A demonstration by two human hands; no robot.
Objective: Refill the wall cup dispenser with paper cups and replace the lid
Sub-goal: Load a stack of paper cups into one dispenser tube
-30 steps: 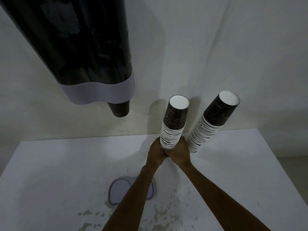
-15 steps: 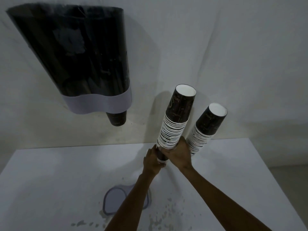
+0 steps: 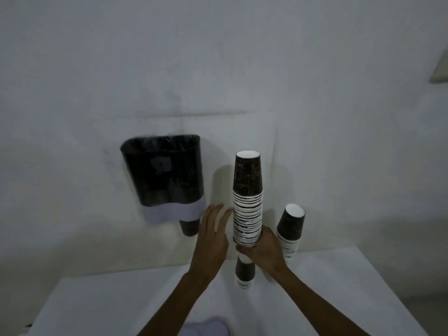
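A dark wall cup dispenser [image 3: 164,175] with a white lower band hangs on the wall, open at the top, with one cup [image 3: 189,227] poking out below. My right hand [image 3: 263,251] is shut on the lower part of a tall stack of upside-down dark paper cups [image 3: 247,200], lifted off the table. A short stub of cups [image 3: 244,274] stays on the table under it. My left hand [image 3: 213,235] is open beside the stack, fingers spread. A second stack [image 3: 289,229] stands to the right. The lid [image 3: 206,327] lies at the bottom edge.
A white table [image 3: 121,304] stands against a plain white wall [image 3: 218,69]. Its right edge drops off toward the floor at the lower right. A pale object [image 3: 440,69] shows at the far right edge.
My right hand has lifted the tall stack upward, leaving a few cups on the table. My left hand let go and opened. The view tilted up, so the dispenser appears lower and smaller.
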